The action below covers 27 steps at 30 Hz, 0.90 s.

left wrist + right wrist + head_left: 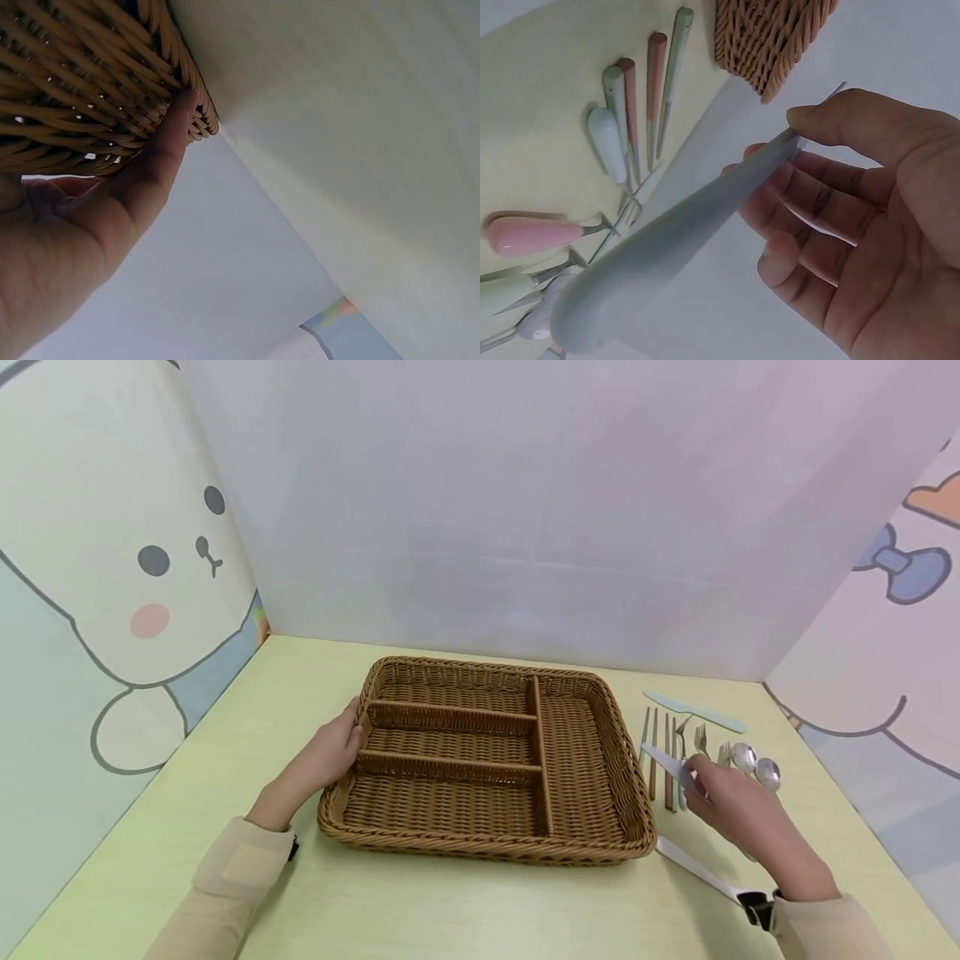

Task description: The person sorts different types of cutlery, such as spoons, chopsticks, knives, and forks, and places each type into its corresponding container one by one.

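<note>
The right hand (738, 806) pinches a pale blue knife (682, 240) between thumb and fingers, lifted just clear of the cutlery row (693, 752) lying on the table (480, 910) just right of the wicker tray (487, 760). The left hand (333, 752) rests with straight, relaxed fingers against the tray's left wall, apparently to steady it. The tray's four compartments hold nothing, a white knife (693, 867) lies beside its near right corner, and no brand, label or writing is legible anywhere.
</note>
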Tool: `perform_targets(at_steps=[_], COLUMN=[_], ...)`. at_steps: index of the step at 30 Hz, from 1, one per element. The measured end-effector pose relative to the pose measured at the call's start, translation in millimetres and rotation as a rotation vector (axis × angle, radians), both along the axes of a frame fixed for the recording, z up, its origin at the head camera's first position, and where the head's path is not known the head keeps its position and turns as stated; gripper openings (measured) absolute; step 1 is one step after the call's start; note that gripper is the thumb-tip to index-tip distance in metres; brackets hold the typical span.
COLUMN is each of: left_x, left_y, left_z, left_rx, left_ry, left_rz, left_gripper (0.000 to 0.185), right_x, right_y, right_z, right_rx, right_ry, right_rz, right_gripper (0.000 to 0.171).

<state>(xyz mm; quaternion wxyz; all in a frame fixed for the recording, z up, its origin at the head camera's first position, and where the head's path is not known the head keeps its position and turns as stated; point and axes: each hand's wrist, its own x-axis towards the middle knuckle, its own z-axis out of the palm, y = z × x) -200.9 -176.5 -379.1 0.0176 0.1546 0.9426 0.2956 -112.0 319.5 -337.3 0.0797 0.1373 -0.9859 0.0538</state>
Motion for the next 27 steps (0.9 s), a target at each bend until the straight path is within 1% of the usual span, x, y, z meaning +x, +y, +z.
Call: perform_targets(at_steps=[7, 12, 17, 20, 23, 27], left_x=[-0.4, 0.3, 0.1, 0.3, 0.5, -0.2], left_y=[-1, 0, 0, 0, 0, -1], left_z=[-0.6, -0.7, 1.3, 2.1, 1.8, -0.1], left_rx=[0.008, 0.017, 0.015, 0.013, 0.014, 0.013], left_ry=[-0.007, -0.024, -0.022, -0.021, -0.02, -0.017], left_rz=[0.0, 0.003, 0.01, 0.012, 0.011, 0.009], left_gripper=[0.054, 0.054, 0.054, 0.054, 0.055, 0.055], right_x=[-16.4, -27.7, -37.4, -42.8, -47.6, -53.8], right_y=[-18, -30, -43, -51, -60, -71], right_z=[15.6, 22.2, 25.9, 26.5, 27.4, 28.2], right_rx=[0.008, 0.017, 0.017, 0.017, 0.015, -0.006], right_ry=[-0.028, -0.04, -0.042, -0.043, -0.057, -0.077], right_rz=[0.017, 0.035, 0.041, 0.053, 0.058, 0.069], right_gripper=[0.014, 0.019, 0.018, 0.013, 0.002, 0.013])
